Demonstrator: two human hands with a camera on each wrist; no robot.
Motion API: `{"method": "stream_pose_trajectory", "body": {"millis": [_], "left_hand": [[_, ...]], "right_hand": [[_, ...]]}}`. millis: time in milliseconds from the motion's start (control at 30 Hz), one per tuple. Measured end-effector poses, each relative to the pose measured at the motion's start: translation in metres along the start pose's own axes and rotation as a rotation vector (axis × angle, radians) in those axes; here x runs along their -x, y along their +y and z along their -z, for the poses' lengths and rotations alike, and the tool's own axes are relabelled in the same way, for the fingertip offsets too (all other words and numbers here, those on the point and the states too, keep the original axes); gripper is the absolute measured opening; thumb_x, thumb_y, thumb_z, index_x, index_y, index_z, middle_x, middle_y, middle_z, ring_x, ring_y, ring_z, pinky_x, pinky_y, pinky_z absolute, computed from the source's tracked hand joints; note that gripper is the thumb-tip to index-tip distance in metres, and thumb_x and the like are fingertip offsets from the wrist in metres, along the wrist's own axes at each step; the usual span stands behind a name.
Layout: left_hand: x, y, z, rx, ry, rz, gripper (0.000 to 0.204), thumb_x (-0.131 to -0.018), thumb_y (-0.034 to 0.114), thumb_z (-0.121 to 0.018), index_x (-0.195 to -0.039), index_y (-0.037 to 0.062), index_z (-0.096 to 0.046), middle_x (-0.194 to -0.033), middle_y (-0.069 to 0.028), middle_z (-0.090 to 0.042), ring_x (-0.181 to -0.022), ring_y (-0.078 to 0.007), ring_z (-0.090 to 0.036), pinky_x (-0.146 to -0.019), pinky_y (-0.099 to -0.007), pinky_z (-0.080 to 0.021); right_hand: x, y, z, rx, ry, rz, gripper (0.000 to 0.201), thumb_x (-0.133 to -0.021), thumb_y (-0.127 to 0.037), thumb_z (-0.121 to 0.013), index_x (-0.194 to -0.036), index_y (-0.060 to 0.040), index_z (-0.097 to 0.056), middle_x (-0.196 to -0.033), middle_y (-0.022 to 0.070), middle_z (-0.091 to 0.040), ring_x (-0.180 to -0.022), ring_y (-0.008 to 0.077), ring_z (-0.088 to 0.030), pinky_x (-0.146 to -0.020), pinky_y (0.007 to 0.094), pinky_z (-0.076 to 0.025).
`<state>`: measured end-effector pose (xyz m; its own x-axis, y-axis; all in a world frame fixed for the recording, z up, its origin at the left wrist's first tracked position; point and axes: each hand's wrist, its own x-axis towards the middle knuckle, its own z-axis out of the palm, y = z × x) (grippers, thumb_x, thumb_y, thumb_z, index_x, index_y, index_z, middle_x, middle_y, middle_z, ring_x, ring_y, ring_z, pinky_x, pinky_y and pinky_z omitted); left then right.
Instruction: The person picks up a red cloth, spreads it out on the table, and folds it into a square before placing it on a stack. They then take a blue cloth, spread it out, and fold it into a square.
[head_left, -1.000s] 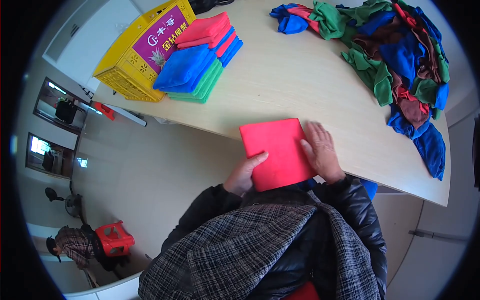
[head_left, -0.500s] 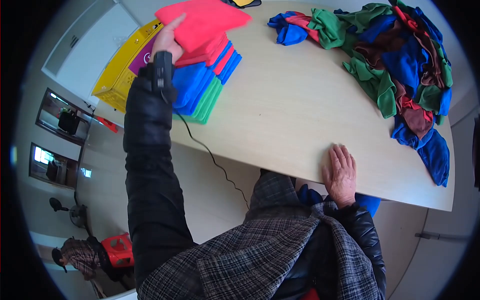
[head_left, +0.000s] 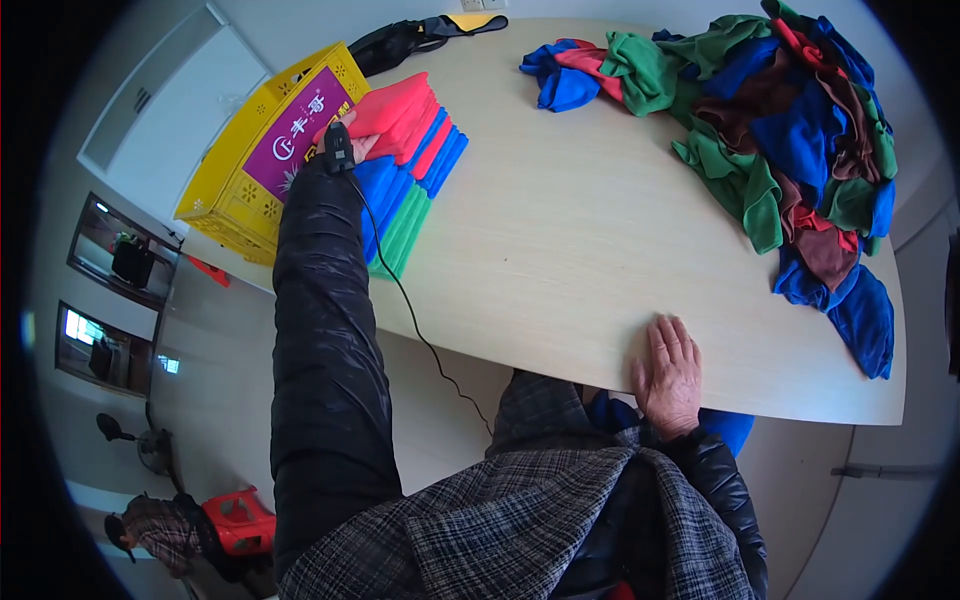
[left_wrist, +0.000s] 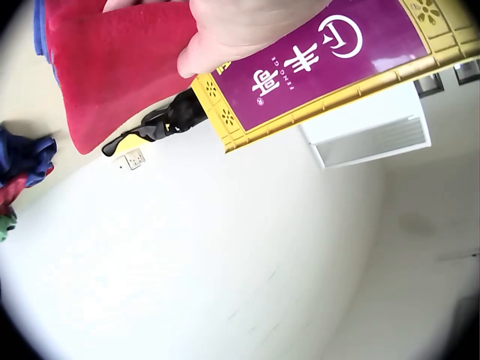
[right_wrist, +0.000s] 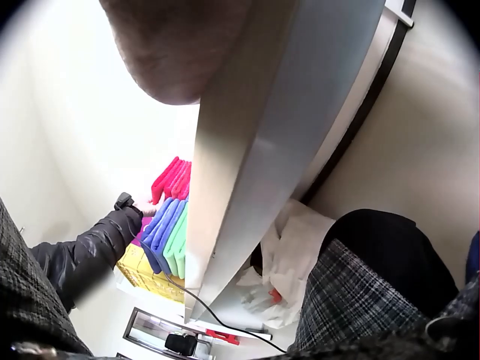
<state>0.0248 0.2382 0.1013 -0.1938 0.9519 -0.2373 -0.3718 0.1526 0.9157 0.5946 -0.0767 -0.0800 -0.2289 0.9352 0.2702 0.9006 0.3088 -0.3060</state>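
My left hand (head_left: 364, 146) holds the near left edge of a folded red towel (head_left: 388, 108), on top of the red pile. In the left wrist view, the thumb lies along the edge of that red cloth (left_wrist: 120, 71); the other fingers are mostly hidden. Folded blue towels (head_left: 378, 190) and green towels (head_left: 402, 238) are stacked in front of it. Far from the piles, my right hand (head_left: 672, 385) rests flat on the table's near edge, fingers straight, with nothing in it.
A yellow crate (head_left: 225, 205) with a purple panel stands left of the piles. Crumpled blue, green, red and brown cloths (head_left: 800, 130) heap at the table's right. A black bag (head_left: 400, 45) lies behind the crate. A cable (head_left: 425, 340) hangs from my left wrist. Another person (head_left: 165, 530) is at lower left.
The red towel, held before me by both hands, has travelled with my left hand to the red pile at far left. My right hand has left it and come down on the table edge.
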Motion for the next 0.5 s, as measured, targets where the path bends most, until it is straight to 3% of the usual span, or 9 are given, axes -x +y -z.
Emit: {"method": "stream_pose_trajectory", "body": {"millis": [67,100,167,200,300,367,433,500], "left_hand": [[0.006,-0.011,-0.007,-0.092,0.007,0.057,0.036,-0.101,0.025,-0.063,-0.127,0.0011,-0.058,-0.12,-0.0159,-0.068,-0.109,-0.0279,-0.067,-0.1,-0.0418,-0.054],[0.007,0.011,-0.003,-0.137,0.009,0.088,0.036,-0.101,0.025,-0.062,-0.126,0.001,-0.058,-0.119,-0.0159,-0.068,-0.108,-0.0277,-0.068,-0.099,-0.0414,-0.054],[0.017,0.008,-0.004,-0.225,0.009,0.15,0.035,-0.101,0.025,-0.062,-0.126,0.0008,-0.058,-0.117,-0.0158,-0.069,-0.105,-0.0272,-0.069,-0.097,-0.0406,-0.055],[0.022,-0.017,-0.017,-0.27,0.009,0.18,0.035,-0.101,0.025,-0.062,-0.126,0.0007,-0.058,-0.116,-0.0158,-0.069,-0.104,-0.027,-0.069,-0.097,-0.0402,-0.055],[0.04,-0.001,-0.014,-0.412,0.016,0.267,0.034,-0.101,0.025,-0.062,-0.125,0.0004,-0.058,-0.112,-0.0157,-0.07,-0.1,-0.0263,-0.071,-0.094,-0.0391,-0.057],[0.059,0.012,-0.024,-0.404,-0.272,0.085,0.031,-0.101,0.028,-0.061,-0.115,0.0005,-0.061,-0.103,-0.015,-0.071,-0.086,-0.0228,-0.071,-0.082,-0.0346,-0.058],[0.103,0.024,-0.065,-0.351,-0.552,-0.261,0.029,-0.102,0.028,-0.059,-0.109,0.0004,-0.063,-0.105,-0.0122,-0.07,-0.089,-0.0201,-0.069,-0.081,-0.0321,-0.056],[0.211,0.021,-0.134,-0.814,-0.423,-0.988,0.026,-0.102,0.027,-0.059,-0.114,0.005,-0.063,-0.112,-0.0052,-0.065,-0.108,-0.0157,-0.062,-0.097,-0.0281,-0.048]], "right_hand": [[0.001,0.0,0.0,-0.009,0.009,0.001,0.057,-0.093,-0.027,-0.059,-0.142,0.0008,-0.051,-0.151,0.0199,-0.046,-0.145,0.0385,-0.037,-0.119,0.0505,-0.028],[0.002,0.0,-0.001,-0.015,0.013,0.002,0.056,-0.093,-0.027,-0.059,-0.142,0.0009,-0.051,-0.151,0.02,-0.047,-0.144,0.0386,-0.037,-0.119,0.0505,-0.028],[0.005,0.002,0.0,-0.016,0.02,-0.002,0.056,-0.093,-0.027,-0.059,-0.141,0.001,-0.051,-0.15,0.0201,-0.047,-0.144,0.0388,-0.037,-0.119,0.0505,-0.029],[0.006,0.003,0.0,-0.018,0.026,0.009,0.056,-0.093,-0.026,-0.059,-0.141,0.0013,-0.051,-0.15,0.0201,-0.047,-0.144,0.039,-0.038,-0.118,0.0505,-0.029],[0.004,0.002,-0.001,-0.026,0.042,0.03,0.055,-0.092,-0.024,-0.06,-0.14,0.0018,-0.052,-0.149,0.0202,-0.048,-0.143,0.0394,-0.039,-0.118,0.0505,-0.03],[0.003,0.001,0.0,-0.057,0.051,0.052,0.055,-0.091,-0.023,-0.061,-0.138,0.0026,-0.052,-0.147,0.0205,-0.049,-0.141,0.0398,-0.04,-0.117,0.0505,-0.032],[0.009,0.006,-0.001,-0.075,0.079,0.044,0.053,-0.09,-0.022,-0.062,-0.135,0.0035,-0.054,-0.145,0.021,-0.05,-0.139,0.04,-0.042,-0.116,0.0504,-0.033],[0.013,0.012,-0.007,-0.092,0.126,0.05,0.05,-0.089,-0.021,-0.063,-0.131,0.0044,-0.056,-0.142,0.0215,-0.052,-0.137,0.0402,-0.044,-0.115,0.0503,-0.035]]}}
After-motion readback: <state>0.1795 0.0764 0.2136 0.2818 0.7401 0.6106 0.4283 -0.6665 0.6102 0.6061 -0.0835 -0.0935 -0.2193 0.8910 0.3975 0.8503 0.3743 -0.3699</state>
